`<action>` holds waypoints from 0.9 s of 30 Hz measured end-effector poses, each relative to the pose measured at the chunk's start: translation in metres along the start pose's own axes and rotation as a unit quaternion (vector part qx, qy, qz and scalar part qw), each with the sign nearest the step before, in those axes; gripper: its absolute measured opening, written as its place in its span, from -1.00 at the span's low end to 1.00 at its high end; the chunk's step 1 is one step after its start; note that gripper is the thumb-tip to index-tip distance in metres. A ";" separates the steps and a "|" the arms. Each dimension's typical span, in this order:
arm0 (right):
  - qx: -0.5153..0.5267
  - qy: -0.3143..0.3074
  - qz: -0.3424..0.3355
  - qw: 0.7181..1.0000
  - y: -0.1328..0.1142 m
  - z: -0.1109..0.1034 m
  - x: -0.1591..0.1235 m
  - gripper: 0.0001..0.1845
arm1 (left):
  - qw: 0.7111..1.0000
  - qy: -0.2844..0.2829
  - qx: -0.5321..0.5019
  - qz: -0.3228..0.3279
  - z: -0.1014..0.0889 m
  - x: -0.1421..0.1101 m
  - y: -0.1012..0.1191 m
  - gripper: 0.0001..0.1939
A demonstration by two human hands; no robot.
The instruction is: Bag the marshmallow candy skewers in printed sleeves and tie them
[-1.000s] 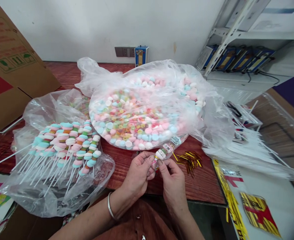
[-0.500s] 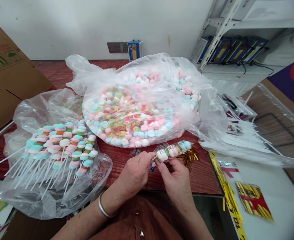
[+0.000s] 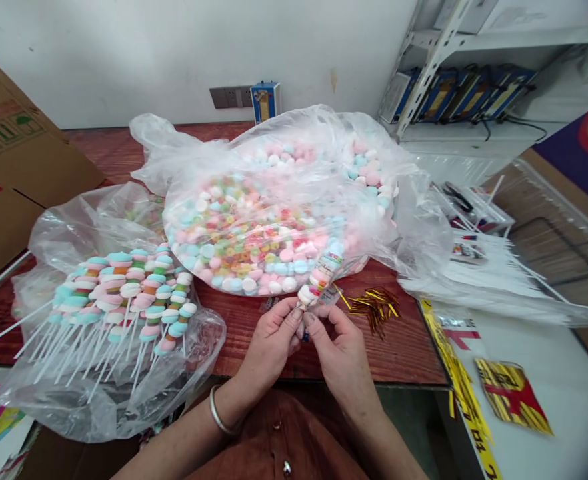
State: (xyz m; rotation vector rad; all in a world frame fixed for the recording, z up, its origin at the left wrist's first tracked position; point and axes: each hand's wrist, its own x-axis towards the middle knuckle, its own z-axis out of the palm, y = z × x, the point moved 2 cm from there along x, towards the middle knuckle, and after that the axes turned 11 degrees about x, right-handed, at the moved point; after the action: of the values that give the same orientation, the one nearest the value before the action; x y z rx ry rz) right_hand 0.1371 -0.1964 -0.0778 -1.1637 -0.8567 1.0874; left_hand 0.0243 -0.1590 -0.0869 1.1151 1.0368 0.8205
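Observation:
A wrapped marshmallow skewer (image 3: 323, 272) stands tilted up and to the right at the table's front, its clear printed wrapper bunched at the lower end. My left hand (image 3: 275, 337) pinches that bunched end from the left, fingers closed. From the right, my right hand (image 3: 338, 343) grips the same spot between thumb and fingers. Whether a tie is between the fingertips is hidden. Just right of the hands lies a pile of gold twist ties (image 3: 374, 308). Many unwrapped marshmallow skewers (image 3: 129, 283) with white sticks rest on clear plastic at the left.
A large clear bag of marshmallows and gummy rings (image 3: 254, 233) covers the middle of the dark red table (image 3: 294, 373). White sticks (image 3: 494, 267) lie at the right, near a gold-and-red packet (image 3: 513, 395). A cardboard box (image 3: 19, 147) stands left; a metal shelf (image 3: 427, 73) stands behind.
The wrapped skewer has swung from leaning rightward to more upright and shifted left. Both hands have drawn together at its lower end, uncovering more of the gold ties.

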 end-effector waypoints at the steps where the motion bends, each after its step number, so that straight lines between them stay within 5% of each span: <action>1: -0.012 0.008 -0.007 1.000 0.001 -0.001 0.000 -0.78 | 0.997 0.010 0.067 0.034 -0.001 -0.001 0.001 -0.73; 6: 0.011 0.009 0.014 1.000 0.013 -0.007 0.000 -0.80 | 0.910 0.030 0.355 0.211 -0.005 -0.005 0.003 -0.60; 11: 0.178 -0.027 0.078 0.980 0.014 -0.002 -0.003 -0.77 | 0.850 0.042 0.458 0.257 -0.010 -0.005 -0.004 -0.46; 15: 0.245 0.018 0.118 0.962 0.010 0.004 -0.001 -0.68 | 0.827 0.040 0.498 0.257 -0.010 -0.005 -0.006 -0.46; 18: 0.266 0.046 0.134 0.953 0.013 0.008 0.001 -0.63 | 0.837 0.038 0.487 0.246 -0.008 -0.005 -0.005 -0.46; 21: 0.230 0.042 0.105 0.966 0.019 0.006 0.003 -0.64 | 0.885 0.021 0.410 0.219 -0.005 -0.005 -0.001 -0.51; 24: 0.103 0.012 0.045 0.994 0.021 -0.003 0.004 -0.72 | 0.940 0.008 0.306 0.152 -0.002 -0.004 0.004 -0.57; 27: -0.112 -0.015 -0.060 0.992 0.016 -0.014 0.004 -0.78 | 0.944 -0.007 0.305 0.124 -0.002 -0.004 0.010 -0.66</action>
State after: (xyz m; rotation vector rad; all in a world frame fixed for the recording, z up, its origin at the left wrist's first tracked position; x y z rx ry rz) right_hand 0.1478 -0.1955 -0.0965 -1.2653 -1.0796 0.9294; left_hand 0.0206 -0.1590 -0.0762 1.8036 1.1901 0.6985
